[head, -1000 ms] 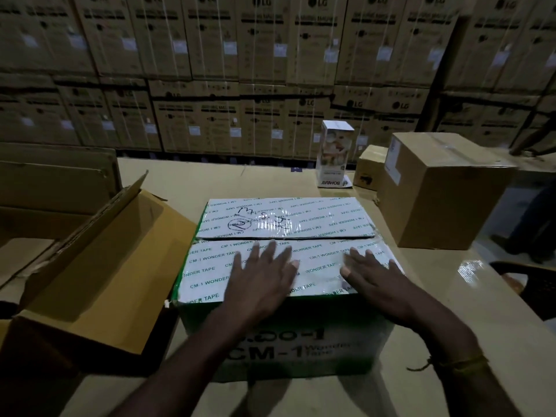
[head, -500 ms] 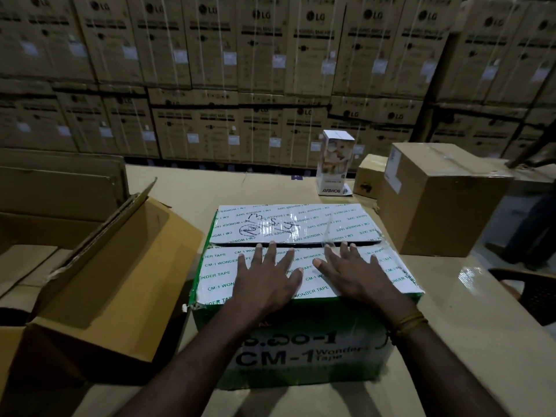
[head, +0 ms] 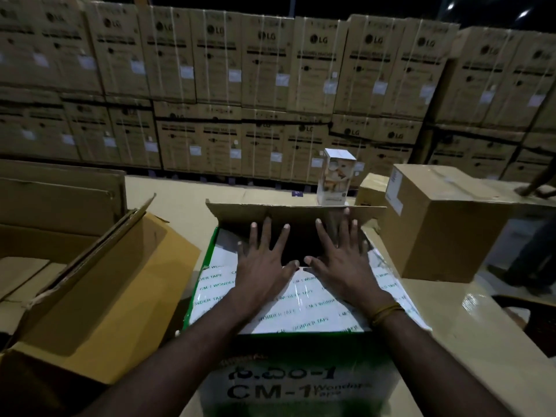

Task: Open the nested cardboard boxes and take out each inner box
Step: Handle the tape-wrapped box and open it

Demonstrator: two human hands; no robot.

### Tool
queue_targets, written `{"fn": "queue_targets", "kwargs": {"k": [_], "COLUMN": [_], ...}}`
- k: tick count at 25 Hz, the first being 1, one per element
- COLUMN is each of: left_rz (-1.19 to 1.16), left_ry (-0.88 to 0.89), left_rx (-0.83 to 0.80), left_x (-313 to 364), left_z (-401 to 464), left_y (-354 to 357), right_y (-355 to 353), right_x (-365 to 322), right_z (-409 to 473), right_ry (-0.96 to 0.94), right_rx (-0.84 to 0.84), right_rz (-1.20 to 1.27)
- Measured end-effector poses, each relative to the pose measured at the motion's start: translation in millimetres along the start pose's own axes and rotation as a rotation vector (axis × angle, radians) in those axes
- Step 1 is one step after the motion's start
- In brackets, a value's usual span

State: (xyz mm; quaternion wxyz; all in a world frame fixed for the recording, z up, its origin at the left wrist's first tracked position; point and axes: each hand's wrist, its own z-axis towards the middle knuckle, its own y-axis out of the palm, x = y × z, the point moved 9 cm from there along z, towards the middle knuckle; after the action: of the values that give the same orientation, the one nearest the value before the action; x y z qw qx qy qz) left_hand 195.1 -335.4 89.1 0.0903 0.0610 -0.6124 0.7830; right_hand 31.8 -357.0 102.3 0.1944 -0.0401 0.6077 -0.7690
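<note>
A tan table point(head: 469, 332) stands in a dim storeroom before a wall of stacked LG cartons point(head: 270, 85). At its near edge sits the green-and-white tape box point(head: 288, 383), far flap point(head: 294, 215) raised. The left hand point(head: 261, 266) and right hand point(head: 340, 263) lie flat with fingers spread, each grip reaching over the near flap toward the dark opening. An open brown carton point(head: 99, 299) lies left; a closed brown box point(head: 445, 233) sits right.

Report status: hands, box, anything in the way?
Left hand and right hand open, pushing far flap up. Wonder Tape box half open. Near flap down.
</note>
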Motion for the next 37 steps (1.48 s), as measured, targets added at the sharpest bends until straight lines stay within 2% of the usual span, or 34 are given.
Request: {"fn": "queue_targets", "kwargs": {"k": [7, 12, 14, 17, 22, 24, 26, 29, 32, 37], "left_rz": [0.103, 0.156, 0.144, 0.189, 0.122, 0.058, 0.024, -0.063, -0.058, 0.011], "left_ry": [-0.043, -0.085, -0.104, -0.123, -0.154, -0.161, -0.145, -0.134, -0.179, -0.145], "left_rx": [0.047, -0.099, -0.128, -0.084, -0.142, -0.181, -0.153, -0.067, -0.102, -0.066], "left_x": [-23.9, -36.1, -40.3, -39.2, -36.9, -32.5, -24.1, -13.6, -15.6, -12.9], "left_z": [77.9, 102.5, 104.4, 106.1, 104.0, 95.3, 80.5, 40.5, -7.6, -48.9], "left_y": [-1.0, 35.2, 46.8, 48.6, 41.7, 30.0, 10.9, -14.2, -11.2, -4.8], "right_y": [22.3, 59.1, 67.8, 71.0, 65.8, 53.3, 34.2, 14.2, 17.0, 25.4], "right_x": [16.9, 35.3, 37.4, 34.1, 31.4, 21.5, 5.2, -17.2, -21.7, -25.0], "right_z": [76.2, 107.6, 112.5, 114.1, 114.8, 109.7, 100.0, 70.9, 23.1, -39.1], "right_ry": [-0.109, -0.099, -0.085, -0.081, -0.065, -0.090, -0.138, -0.187, -0.133, -0.052], "right_rx": [-0.050, -0.196, -0.184, -0.099, -0.157, -0.182, -0.196, -0.259, -0.326, -0.242], "right_rz": [-0.144, -0.187, -0.197, -0.256, -0.122, 0.005, 0.073, 0.042, 0.027, -0.022]}}
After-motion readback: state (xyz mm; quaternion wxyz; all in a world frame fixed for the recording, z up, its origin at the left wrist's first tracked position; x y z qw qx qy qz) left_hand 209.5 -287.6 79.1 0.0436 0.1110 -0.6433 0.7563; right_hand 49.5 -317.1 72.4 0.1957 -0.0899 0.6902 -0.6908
